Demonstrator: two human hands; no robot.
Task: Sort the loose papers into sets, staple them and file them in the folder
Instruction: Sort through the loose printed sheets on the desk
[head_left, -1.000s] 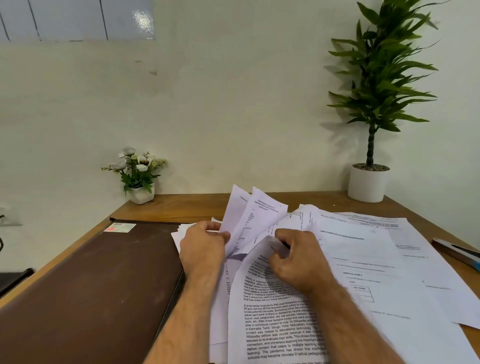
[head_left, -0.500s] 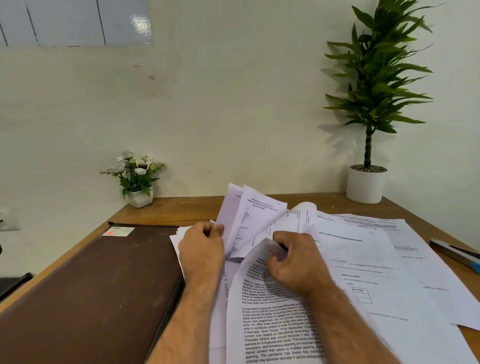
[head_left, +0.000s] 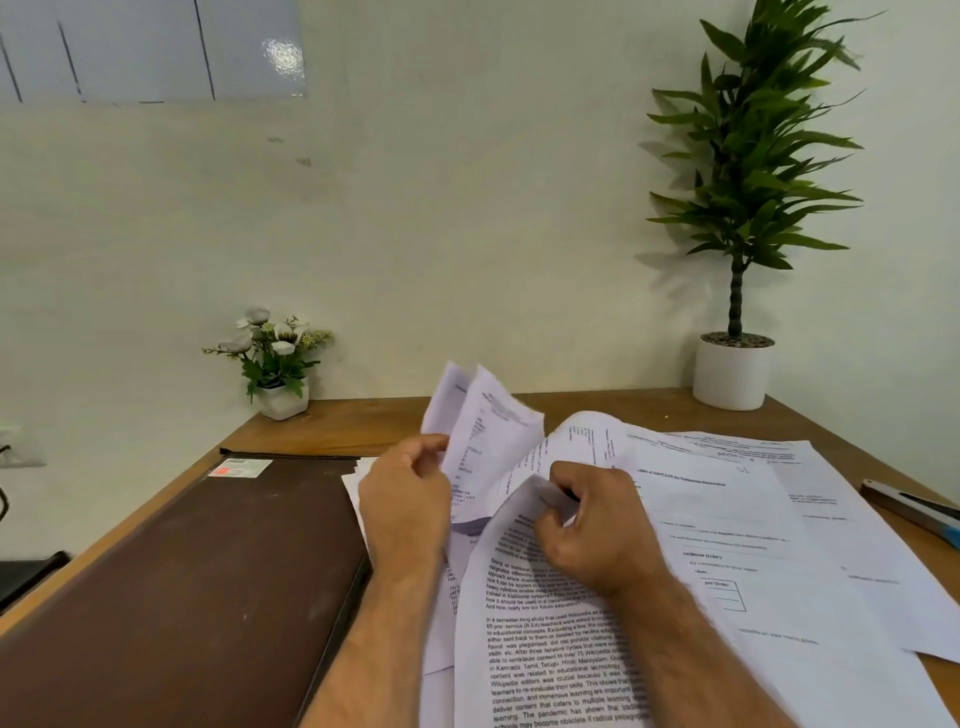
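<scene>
From the head camera, a wooden tabletop (head_left: 363, 423) runs back to a pale wall, and the person's two bare forearms reach in from its near edge. The left hand (head_left: 408, 512) is curled closed, thumb and fingers pinching the lower edge of two raised sheets (head_left: 480, 441) that stand tilted upward and fan apart at their tops. The right hand (head_left: 597, 530) sits just beside it, also closed, its fingertips gripping the curled top corner of a printed page (head_left: 540, 639) dense with paragraph text, which lies toward the near edge and bows upward at the hand. Both hands work over the loose papers (head_left: 779, 519), which overlap in a broad spread across the right half of the tabletop, reaching almost to the right edge. A closed brown folder (head_left: 182, 597) lies flat along the left side, touching the left margin of the paper spread, with a small label (head_left: 240, 467) near its far corner. At the right edge, partly out of view, lies a grey and blue tool (head_left: 919, 512); what it is cannot be told. A small flower pot (head_left: 278, 364) stands at the far left corner, and a tall potted plant (head_left: 737, 234) at the far right corner.
</scene>
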